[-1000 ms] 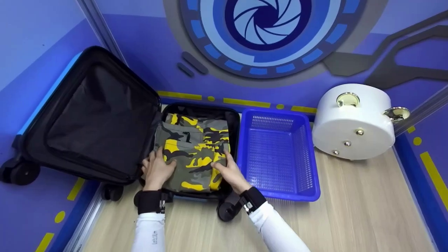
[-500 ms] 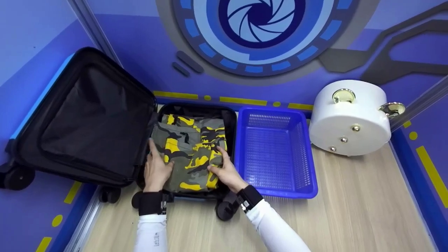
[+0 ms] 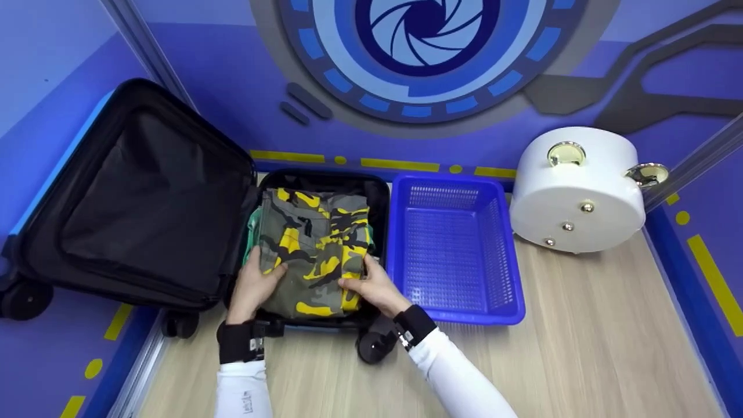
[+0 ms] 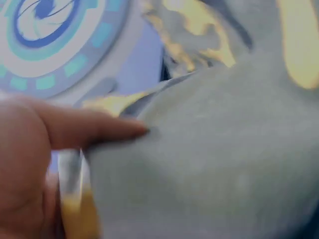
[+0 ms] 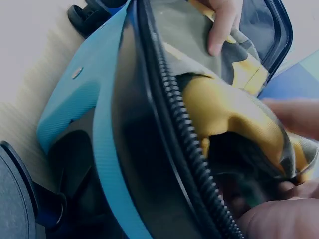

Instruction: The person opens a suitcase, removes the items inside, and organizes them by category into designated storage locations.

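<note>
A folded camouflage garment (image 3: 316,255) in grey, yellow and black lies over the base half of an open black suitcase (image 3: 383,203). My left hand (image 3: 253,284) grips its left edge, thumb on top and fingers out of sight beneath. At the right edge my right hand (image 3: 378,288) holds it the same way, and the right wrist view shows the cloth (image 5: 219,104) lifted there, with a dark gap below. Green cloth (image 3: 253,226) peeks out under the left side. In the left wrist view the thumb (image 4: 109,128) presses on the grey fabric.
The suitcase lid (image 3: 157,197) leans open at the left against the wall. Right beside the suitcase stands a blue plastic basket (image 3: 514,278). A round white object with gold knobs (image 3: 574,197) is at the back right. A suitcase wheel (image 3: 374,347) juts out in front.
My left hand has gone from lying spread along the garment's left edge to gripping it. The garment's left edge has shifted right, uncovering green cloth. The head view has shifted slightly.
</note>
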`<state>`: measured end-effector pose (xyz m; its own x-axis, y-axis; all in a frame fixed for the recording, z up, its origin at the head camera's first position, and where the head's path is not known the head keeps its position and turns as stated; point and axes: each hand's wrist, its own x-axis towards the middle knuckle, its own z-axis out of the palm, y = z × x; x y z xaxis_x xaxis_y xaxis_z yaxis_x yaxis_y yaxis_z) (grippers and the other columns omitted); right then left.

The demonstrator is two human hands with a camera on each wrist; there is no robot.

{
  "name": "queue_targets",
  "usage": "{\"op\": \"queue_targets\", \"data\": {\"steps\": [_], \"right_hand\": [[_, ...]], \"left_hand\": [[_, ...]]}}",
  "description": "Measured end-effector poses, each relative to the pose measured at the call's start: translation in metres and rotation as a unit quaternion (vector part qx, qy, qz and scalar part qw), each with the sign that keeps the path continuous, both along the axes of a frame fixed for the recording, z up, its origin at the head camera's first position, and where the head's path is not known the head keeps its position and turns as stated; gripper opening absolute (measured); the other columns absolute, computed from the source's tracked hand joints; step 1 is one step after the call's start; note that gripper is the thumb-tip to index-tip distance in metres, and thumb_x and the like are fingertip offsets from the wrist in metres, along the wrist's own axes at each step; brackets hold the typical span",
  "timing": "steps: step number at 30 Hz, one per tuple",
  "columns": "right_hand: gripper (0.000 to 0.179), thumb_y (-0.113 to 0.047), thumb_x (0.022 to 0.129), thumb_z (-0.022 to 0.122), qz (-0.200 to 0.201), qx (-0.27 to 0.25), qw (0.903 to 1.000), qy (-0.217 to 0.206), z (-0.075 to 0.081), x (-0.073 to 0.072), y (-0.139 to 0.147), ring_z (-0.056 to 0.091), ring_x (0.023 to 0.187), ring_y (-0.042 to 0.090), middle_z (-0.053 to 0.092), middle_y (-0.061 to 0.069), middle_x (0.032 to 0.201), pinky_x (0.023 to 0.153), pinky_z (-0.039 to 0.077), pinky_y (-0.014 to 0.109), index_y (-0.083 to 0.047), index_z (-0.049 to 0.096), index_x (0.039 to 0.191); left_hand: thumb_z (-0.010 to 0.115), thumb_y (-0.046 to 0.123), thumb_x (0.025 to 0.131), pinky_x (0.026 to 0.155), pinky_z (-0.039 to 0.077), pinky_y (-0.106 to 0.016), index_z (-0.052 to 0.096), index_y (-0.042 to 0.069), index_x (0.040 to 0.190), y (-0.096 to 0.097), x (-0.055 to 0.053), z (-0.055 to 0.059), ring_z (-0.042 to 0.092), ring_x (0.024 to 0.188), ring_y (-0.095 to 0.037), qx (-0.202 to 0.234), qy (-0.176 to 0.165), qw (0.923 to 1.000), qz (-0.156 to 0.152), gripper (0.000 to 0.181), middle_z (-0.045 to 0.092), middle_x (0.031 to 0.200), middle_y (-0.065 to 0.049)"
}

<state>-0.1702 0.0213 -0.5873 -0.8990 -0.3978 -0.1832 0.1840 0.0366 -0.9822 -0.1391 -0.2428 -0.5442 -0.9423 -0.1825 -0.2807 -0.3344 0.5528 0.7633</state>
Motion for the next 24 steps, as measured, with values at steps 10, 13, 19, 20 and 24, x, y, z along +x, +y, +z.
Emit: {"op": "queue_targets", "data": {"steps": [10,13,19,20,24], "right_hand": [[0.108,-0.013,0.082,0.084,0.033,0.104,0.9923,0.058,0.0,0.004,-0.002,0.035,0.149,0.038,0.031,0.026,0.164,0.123,0.028,0.049,0.0,0.016,0.164],[0.102,-0.009,0.081,0.081,0.023,0.119,0.9899,0.073,-0.001,0.004,-0.001,0.031,0.15,0.042,0.027,0.03,0.165,0.123,0.026,0.052,0.005,0.021,0.162],[0.091,-0.001,0.08,0.077,0.021,0.091,0.9905,0.101,-0.004,0.003,0.002,0.041,0.144,0.037,0.039,0.026,0.16,0.119,0.034,0.049,0.003,0.033,0.16],[0.089,-0.001,0.08,0.076,0.021,0.084,0.9907,0.104,-0.004,0.003,0.003,0.043,0.142,0.035,0.042,0.025,0.158,0.118,0.035,0.048,0.001,0.035,0.159],[0.076,0.003,0.08,0.073,0.021,0.072,0.9882,0.134,-0.005,0.003,0.005,0.053,0.124,0.029,0.057,0.019,0.141,0.108,0.043,0.043,-0.002,0.049,0.151]], "left_hand": [[0.057,0.033,0.103,0.114,0.034,-0.061,-0.001,-0.004,0.164,-0.006,0.003,-0.006,0.03,0.148,-0.052,-0.034,-0.052,0.998,-0.01,0.092,0.011,0.168,-0.033],[0.053,0.027,0.104,0.107,0.038,-0.058,0.003,-0.003,0.164,-0.003,0.003,-0.003,0.038,0.142,-0.05,-0.021,-0.046,0.9987,0.0,0.084,0.014,0.168,-0.031],[0.048,0.021,0.106,0.118,0.027,-0.058,0.004,-0.002,0.165,-0.006,0.008,0.004,0.023,0.152,-0.046,0.039,-0.016,0.999,0.014,0.077,0.006,0.171,-0.027],[0.048,0.021,0.106,0.122,0.022,-0.057,0.004,-0.002,0.165,-0.007,0.009,0.005,0.014,0.156,-0.045,0.048,-0.012,0.9987,0.015,0.077,0.005,0.171,-0.027],[0.05,0.019,0.105,0.126,0.013,-0.055,-0.001,0.001,0.165,-0.012,0.01,0.007,0.004,0.158,-0.04,0.11,0.003,0.9935,0.029,0.081,-0.001,0.172,-0.023]]}}
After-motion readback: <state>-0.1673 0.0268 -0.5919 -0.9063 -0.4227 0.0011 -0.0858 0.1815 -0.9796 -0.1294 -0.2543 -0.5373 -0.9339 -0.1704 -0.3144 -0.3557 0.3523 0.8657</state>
